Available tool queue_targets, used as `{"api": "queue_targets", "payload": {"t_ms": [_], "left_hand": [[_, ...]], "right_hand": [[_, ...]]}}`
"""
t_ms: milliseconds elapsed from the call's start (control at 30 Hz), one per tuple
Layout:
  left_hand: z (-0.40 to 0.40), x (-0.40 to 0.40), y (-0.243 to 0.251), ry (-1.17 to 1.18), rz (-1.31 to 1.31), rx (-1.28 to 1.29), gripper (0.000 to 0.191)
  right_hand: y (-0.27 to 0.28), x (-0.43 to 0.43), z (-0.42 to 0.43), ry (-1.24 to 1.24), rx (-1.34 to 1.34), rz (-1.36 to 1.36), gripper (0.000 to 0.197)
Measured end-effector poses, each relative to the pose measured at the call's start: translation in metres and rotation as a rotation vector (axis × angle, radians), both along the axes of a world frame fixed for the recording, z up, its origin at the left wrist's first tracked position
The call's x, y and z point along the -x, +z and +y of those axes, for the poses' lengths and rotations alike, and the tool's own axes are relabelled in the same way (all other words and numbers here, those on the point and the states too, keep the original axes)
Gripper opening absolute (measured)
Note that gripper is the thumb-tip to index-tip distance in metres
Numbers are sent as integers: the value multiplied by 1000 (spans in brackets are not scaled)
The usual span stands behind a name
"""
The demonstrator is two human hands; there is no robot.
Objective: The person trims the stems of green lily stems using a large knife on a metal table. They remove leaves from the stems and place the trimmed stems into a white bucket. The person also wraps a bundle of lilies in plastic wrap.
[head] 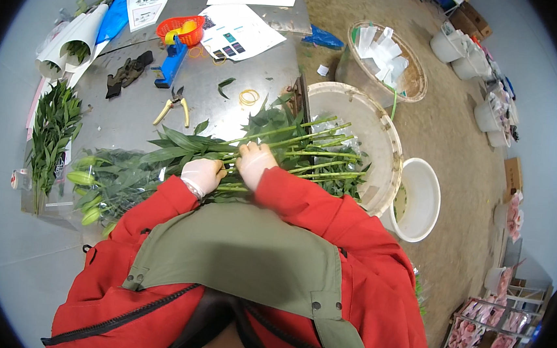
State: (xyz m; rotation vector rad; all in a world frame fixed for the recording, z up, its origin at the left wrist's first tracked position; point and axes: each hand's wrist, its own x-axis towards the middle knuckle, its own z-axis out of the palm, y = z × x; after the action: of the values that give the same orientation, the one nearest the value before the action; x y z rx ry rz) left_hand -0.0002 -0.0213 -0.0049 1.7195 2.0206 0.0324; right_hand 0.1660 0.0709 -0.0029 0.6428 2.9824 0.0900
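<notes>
A bunch of lily stems (326, 155) lies across the metal table's right edge, its cut ends pointing right over a large plastic tub (384, 133). Its budded end, with green lily buds (82, 178), rests in clear plastic wrap at the left. Gloved in white, my left hand (202, 175) closes around the stems and leaves near the wrap. My right hand (256, 161), gloved too, grips the stems just to the right of it. Beyond the hands lie yellow-handled pruning shears (178, 107) and several rubber bands (248, 97). Leaves fill part of the tub under the stem ends.
A blue tape dispenser (172, 62), an orange plastic basket (192, 29) and dark gloves (128, 71) lie farther back on the table (130, 125). Another leafy bunch (53, 132) is at far left. A white bucket (418, 200) and a bin of paper scraps (343, 64) stand right.
</notes>
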Motion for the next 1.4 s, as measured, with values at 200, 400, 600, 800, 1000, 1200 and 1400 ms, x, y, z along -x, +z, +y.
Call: {"api": "queue_targets", "payload": {"t_ms": [200, 400, 600, 800, 1000, 1200, 1400], "left_hand": [[2, 1, -1, 24, -48, -14, 27], [4, -5, 0, 17, -44, -44, 26], [7, 8, -18, 0, 38, -22, 26], [11, 10, -15, 0, 55, -63, 26], [0, 8, 5, 100, 11, -174, 22], [-13, 10, 0, 120, -1, -326, 20], [-12, 9, -4, 110, 0, -353, 20]], "right_hand": [[15, -56, 36, -4, -94, -24, 19], [-2, -81, 59, -202, -172, -102, 18], [-2, -207, 165, -497, -370, -308, 22], [54, -219, 160, -559, -198, -88, 19], [2, -81, 60, -684, 518, 577, 52], [9, -49, 48, -817, 1568, 786, 29], [6, -77, 69, -1019, 1823, 884, 25]]}}
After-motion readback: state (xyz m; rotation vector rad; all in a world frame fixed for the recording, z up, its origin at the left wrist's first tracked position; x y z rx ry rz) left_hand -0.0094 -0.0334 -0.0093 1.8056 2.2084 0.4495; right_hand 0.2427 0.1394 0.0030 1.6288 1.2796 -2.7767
